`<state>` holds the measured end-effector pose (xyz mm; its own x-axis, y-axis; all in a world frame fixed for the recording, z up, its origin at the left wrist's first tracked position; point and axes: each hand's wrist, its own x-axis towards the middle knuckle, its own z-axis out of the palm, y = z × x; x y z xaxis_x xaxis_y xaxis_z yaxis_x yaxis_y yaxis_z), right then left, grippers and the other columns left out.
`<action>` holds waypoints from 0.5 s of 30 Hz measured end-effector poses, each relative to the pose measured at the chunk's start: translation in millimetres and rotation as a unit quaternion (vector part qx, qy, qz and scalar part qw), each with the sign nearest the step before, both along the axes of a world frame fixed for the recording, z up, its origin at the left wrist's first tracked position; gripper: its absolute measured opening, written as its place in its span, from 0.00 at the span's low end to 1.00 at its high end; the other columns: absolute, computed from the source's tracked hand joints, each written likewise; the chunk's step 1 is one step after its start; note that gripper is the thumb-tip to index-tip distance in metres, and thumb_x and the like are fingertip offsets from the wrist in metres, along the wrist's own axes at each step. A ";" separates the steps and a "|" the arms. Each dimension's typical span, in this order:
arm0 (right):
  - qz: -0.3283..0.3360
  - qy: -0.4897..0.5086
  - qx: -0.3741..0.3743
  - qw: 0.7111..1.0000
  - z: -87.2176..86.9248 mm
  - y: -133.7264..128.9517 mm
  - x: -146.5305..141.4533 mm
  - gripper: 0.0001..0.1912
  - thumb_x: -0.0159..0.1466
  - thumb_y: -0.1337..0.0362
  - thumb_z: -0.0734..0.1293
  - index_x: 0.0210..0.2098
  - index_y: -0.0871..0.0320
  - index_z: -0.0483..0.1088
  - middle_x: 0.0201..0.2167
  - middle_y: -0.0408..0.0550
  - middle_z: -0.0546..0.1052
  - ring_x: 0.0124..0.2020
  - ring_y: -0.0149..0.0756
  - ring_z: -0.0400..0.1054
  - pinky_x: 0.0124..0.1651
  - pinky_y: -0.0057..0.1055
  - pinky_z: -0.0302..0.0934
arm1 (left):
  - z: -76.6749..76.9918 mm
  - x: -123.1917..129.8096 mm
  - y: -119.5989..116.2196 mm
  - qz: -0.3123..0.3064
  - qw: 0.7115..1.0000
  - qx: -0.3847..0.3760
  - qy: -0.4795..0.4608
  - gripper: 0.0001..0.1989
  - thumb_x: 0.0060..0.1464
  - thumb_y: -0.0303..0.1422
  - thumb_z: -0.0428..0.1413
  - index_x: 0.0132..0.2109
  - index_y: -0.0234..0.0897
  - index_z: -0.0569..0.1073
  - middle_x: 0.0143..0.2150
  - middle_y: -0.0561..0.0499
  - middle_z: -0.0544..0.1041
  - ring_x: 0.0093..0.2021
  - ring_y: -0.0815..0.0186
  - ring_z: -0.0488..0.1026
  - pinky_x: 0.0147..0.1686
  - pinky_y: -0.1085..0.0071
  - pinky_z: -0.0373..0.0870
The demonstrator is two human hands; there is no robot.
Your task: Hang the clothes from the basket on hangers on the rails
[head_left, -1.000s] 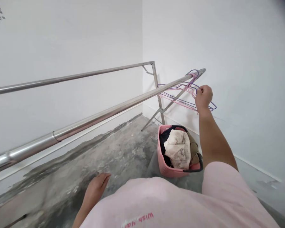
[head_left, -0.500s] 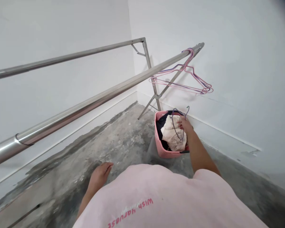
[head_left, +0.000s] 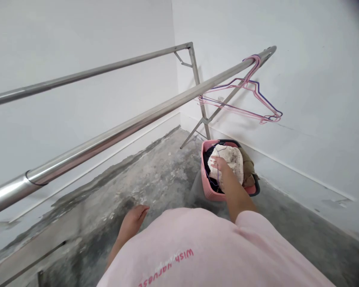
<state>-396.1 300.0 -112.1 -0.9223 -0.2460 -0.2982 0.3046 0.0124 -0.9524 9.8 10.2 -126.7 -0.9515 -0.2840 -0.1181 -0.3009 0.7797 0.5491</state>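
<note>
Right hand (head_left: 224,171) down in the pink basket (head_left: 207,185), pressed on a white cloth (head_left: 231,159), a thin blue hanger (head_left: 217,177) running under the palm; can't tell whether that grip has closed on it! Left hand (head_left: 133,223) open, low by the body. Pink and purple hangers (head_left: 255,93) hooked at the far end of the steel rail (head_left: 113,133), no clothes up there yet, all of them in the basket.

2 steel rails (head_left: 107,137) run from the left toward the corner, and hangers (head_left: 245,105) hang from the nearer rail's far end. Below them, a basket (head_left: 206,175) sits on the floor (head_left: 155,183) beside the right wall (head_left: 287,79), with clothes (head_left: 231,161) inside.
</note>
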 end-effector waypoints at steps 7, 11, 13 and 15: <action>0.068 0.024 -0.260 0.963 54.8 49.1 33.3 0.16 0.52 0.50 0.70 0.31 0.57 0.71 0.21 0.42 0.68 0.24 0.30 0.63 0.31 0.30 0.62 | -11.2 9.3 1.0 0.007 1.000 0.026 0.000 0.21 0.62 0.43 0.44 0.44 0.35 0.76 0.44 0.43 0.77 0.45 0.59 0.74 0.47 0.63 0.68; 0.145 0.106 -0.337 0.924 115.5 35.1 85.4 0.26 0.47 0.44 0.73 0.17 0.57 0.61 0.09 0.40 0.55 0.13 0.28 0.52 0.18 0.26 0.51 | 19.5 -21.9 13.1 -0.019 0.995 0.092 0.032 0.19 0.62 0.44 0.46 0.48 0.36 0.74 0.46 0.43 0.76 0.47 0.60 0.73 0.49 0.64 0.67; 0.242 0.116 -0.384 0.883 141.7 12.4 112.2 0.31 0.49 0.43 0.71 0.11 0.58 0.54 0.07 0.42 0.54 0.11 0.29 0.51 0.16 0.27 0.50 | 47.3 -43.7 21.4 -0.034 0.987 0.141 0.069 0.20 0.61 0.44 0.50 0.53 0.37 0.71 0.52 0.43 0.73 0.50 0.61 0.71 0.51 0.64 0.67; 0.345 0.106 -0.409 0.838 159.2 -13.8 135.8 0.34 0.51 0.42 0.70 0.08 0.58 0.51 0.06 0.44 0.53 0.10 0.29 0.51 0.15 0.26 0.50 | 76.6 -64.5 29.1 -0.049 0.964 0.217 0.143 0.27 0.58 0.45 0.54 0.61 0.39 0.64 0.61 0.41 0.64 0.59 0.58 0.65 0.56 0.62 0.64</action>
<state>-260.3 286.1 47.1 -0.4864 -0.7847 0.3841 0.3166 -0.5681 -0.7596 -54.7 39.4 -50.1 -0.9826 -0.1736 0.0658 -0.0252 0.4756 0.8793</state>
